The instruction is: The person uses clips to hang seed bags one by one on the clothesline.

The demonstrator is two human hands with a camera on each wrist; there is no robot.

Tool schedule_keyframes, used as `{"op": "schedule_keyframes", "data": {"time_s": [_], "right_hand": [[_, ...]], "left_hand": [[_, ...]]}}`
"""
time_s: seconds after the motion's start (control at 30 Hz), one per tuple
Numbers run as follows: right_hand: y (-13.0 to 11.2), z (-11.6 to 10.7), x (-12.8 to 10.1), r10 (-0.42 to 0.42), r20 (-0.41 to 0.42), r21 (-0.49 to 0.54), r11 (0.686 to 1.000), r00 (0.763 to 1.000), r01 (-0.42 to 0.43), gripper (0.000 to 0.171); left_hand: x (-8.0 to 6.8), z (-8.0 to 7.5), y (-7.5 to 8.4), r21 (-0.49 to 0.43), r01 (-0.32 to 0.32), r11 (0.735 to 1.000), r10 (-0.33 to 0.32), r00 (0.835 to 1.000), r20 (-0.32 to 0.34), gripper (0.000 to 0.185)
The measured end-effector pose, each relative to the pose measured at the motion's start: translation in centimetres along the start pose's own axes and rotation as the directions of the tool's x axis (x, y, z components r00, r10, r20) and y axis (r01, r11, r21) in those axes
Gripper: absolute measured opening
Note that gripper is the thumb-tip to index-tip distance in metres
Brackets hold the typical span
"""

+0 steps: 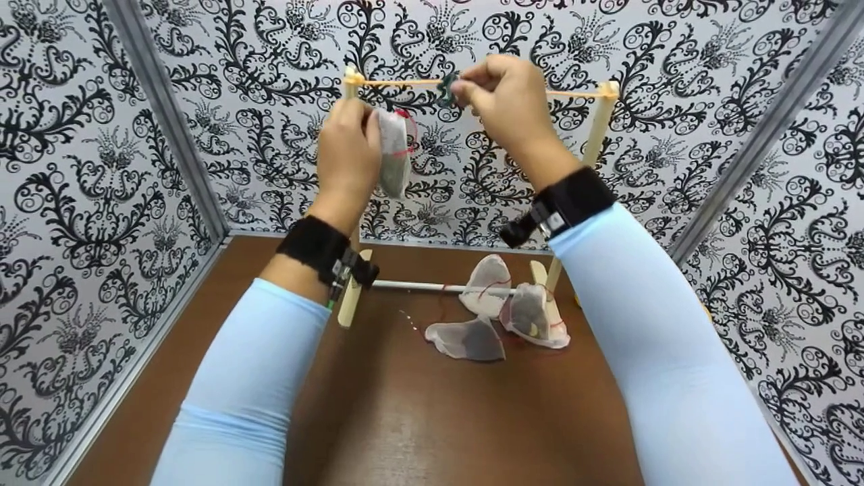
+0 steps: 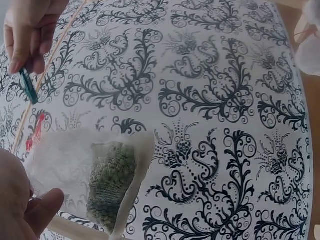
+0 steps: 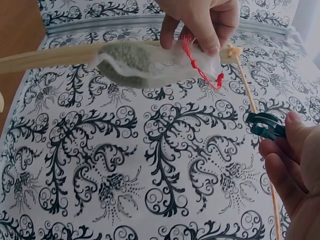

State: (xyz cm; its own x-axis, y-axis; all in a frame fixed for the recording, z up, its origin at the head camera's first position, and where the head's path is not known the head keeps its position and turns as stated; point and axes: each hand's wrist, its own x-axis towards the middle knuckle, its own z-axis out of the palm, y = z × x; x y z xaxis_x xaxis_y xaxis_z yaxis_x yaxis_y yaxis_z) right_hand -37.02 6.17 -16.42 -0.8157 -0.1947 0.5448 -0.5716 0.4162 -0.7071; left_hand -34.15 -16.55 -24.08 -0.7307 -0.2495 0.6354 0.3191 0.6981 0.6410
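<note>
In the head view my left hand [image 1: 347, 148] pinches the top of a white mesh drawstring bag [image 1: 393, 162] with a red string and greenish contents in its lower part. The bag hangs just below an orange cord [image 1: 405, 83], beside the left post. My right hand [image 1: 509, 98] grips a dark green clothespin [image 1: 446, 90] at the cord, right of the bag. In the right wrist view the clothespin [image 3: 267, 125] lies across the cord between thumb and fingers. A gap separates clothespin and bag [image 2: 112, 180] in the left wrist view.
Wooden posts, including the right one [image 1: 597, 131], hold the cord up. A white rod [image 1: 418, 286] joins their feet. Several more mesh bags, one pale [image 1: 487, 283] and one with dark contents [image 1: 469, 339], lie on the brown table [image 1: 405, 418]. Patterned panels surround it.
</note>
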Motion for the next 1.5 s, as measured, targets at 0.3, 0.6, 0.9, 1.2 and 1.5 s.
{"op": "schedule_keyframes", "data": {"time_s": [0.3, 0.6, 0.9, 1.2, 1.5], "right_hand": [[-1.9, 1.6, 2.0, -0.02, 0.001, 0.003, 1.0, 1.0, 0.02, 0.017], [-2.8, 3.7, 2.9, 0.102, 0.123, -0.083, 0.992, 0.987, -0.092, 0.014], [-2.9, 4.1, 2.6, 0.139, 0.174, -0.103, 0.987, 0.975, -0.122, 0.017], [-3.0, 4.5, 2.0, 0.224, 0.235, -0.144, 0.97, 0.946, -0.194, 0.025], [-2.5, 4.2, 1.1, 0.251, 0.279, -0.15, 0.965, 0.927, -0.216, 0.047]], "left_hand": [[0.7, 0.3, 0.1, 0.001, -0.022, 1.0, 0.022, 0.999, -0.027, 0.024], [0.9, 0.7, 0.5, 0.01, -0.058, 0.998, 0.058, 0.997, -0.048, 0.025], [0.5, 1.3, 0.2, -0.005, -0.13, 0.992, 0.128, 0.985, -0.118, 0.023], [-0.3, 1.7, 0.1, -0.056, -0.171, 0.984, 0.162, 0.976, -0.144, 0.023], [-1.3, 2.1, -0.8, -0.057, -0.144, 0.988, 0.136, 0.983, -0.122, 0.023]]}}
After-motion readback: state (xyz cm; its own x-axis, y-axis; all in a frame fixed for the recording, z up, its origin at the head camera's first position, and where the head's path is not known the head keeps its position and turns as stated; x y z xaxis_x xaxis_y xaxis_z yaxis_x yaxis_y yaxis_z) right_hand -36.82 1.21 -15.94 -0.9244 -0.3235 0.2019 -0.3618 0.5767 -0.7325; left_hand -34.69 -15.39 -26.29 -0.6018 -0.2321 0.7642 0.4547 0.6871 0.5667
